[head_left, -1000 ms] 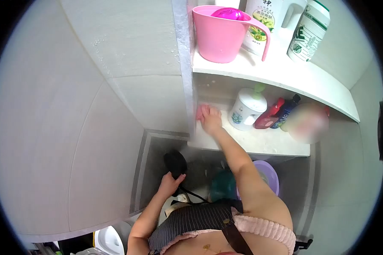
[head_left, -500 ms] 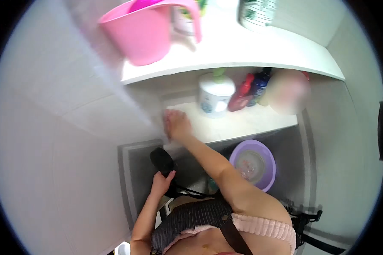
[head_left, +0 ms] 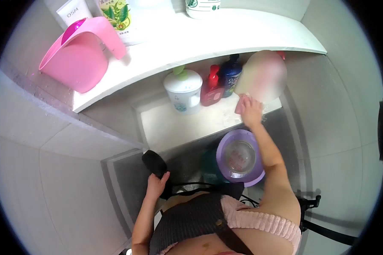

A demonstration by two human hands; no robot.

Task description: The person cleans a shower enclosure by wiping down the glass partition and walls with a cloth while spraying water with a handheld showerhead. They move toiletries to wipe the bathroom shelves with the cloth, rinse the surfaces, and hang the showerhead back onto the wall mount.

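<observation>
My right hand presses a folded pink cloth onto the right end of the lower white shelf. Water drops lie around it. Just behind the cloth stands a large pale and pink thing, too blurred to name. To its left are a dark blue pump bottle, a red pump bottle and a white tub with a green top. Low on the left, my left hand is closed round the lower end of what looks like a black shower head; its fingertips are partly hidden.
On the upper shelf stand a pink jug, a white tube and several bottles. A purple basin with a clear round container inside is on the grey floor. A glass panel edge runs along the left.
My right hand has moved with the pink cloth from the left end of the lower shelf to its right end. My left hand has stayed by the black shower head. The view has shifted.
</observation>
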